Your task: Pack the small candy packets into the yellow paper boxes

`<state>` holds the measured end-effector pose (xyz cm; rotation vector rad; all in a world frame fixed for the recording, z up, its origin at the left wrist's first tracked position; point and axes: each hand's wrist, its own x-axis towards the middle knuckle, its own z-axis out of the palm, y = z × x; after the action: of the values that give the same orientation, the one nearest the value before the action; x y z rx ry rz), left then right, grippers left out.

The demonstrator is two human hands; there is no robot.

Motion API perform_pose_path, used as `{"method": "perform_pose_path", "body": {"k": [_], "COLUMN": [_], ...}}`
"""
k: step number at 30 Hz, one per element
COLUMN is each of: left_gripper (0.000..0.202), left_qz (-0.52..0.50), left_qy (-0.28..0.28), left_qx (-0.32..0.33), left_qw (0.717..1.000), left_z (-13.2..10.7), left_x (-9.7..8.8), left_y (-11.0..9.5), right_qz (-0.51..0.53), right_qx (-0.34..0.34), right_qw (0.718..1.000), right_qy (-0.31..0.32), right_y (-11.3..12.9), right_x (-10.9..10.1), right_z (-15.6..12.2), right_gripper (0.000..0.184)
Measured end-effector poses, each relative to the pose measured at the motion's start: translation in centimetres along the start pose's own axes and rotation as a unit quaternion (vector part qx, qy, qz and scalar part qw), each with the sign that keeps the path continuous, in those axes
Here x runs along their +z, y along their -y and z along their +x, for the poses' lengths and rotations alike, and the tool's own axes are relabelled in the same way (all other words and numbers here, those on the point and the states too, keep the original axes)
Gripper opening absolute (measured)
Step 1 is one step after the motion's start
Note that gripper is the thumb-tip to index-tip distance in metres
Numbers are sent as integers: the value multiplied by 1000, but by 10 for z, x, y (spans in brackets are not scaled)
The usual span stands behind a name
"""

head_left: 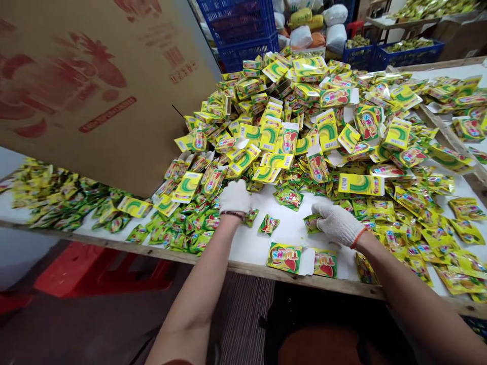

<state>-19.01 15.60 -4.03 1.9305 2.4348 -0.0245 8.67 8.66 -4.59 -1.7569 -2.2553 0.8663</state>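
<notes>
My left hand (235,196), in a white knit glove, reaches down at the edge of the heap of small green candy packets (190,228); its fingertips are hidden. In a matching glove, my right hand (338,223) pinches a small yellow-green candy packet (312,223) just above the white tabletop (285,228). Between the hands lie two loose green packets, a nearer one (269,224) and a farther one (289,198). At the near edge rest two flat-lying printed boxes, a left box (284,257) with a white flap out and a right box (325,263).
Behind my hands rises a big pile of yellow-green boxes (270,132). A large cardboard carton (95,91) stands at the left. Yellow packets (403,228) cover the right side. A wooden strip (258,272) edges the table; a red stool (95,268) sits below. Blue crates (243,30) stand behind.
</notes>
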Motion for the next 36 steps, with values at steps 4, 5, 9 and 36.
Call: {"method": "perform_pose_path", "body": {"k": [4,5,9,36], "left_gripper": [38,40,34,33], "left_qz": [-33,-58,-301,-550], "left_qy": [40,29,-36,123], "left_qx": [-52,-57,-41,200], "left_qw": [997,996,952,801], "left_z": [24,24,2,-75], "left_x": [8,10,13,14], "left_y": [30,33,24,-84], "right_qz": [69,86,175,417], "right_qx": [-54,-61,-92,-13], "right_qw": [995,994,979,909], "right_qy": [-35,-38,-54,-25], "right_y": [-2,-3,-9,-4], "right_x": [6,8,13,16], "right_z": [3,4,8,12], "right_gripper": [19,19,11,40]}}
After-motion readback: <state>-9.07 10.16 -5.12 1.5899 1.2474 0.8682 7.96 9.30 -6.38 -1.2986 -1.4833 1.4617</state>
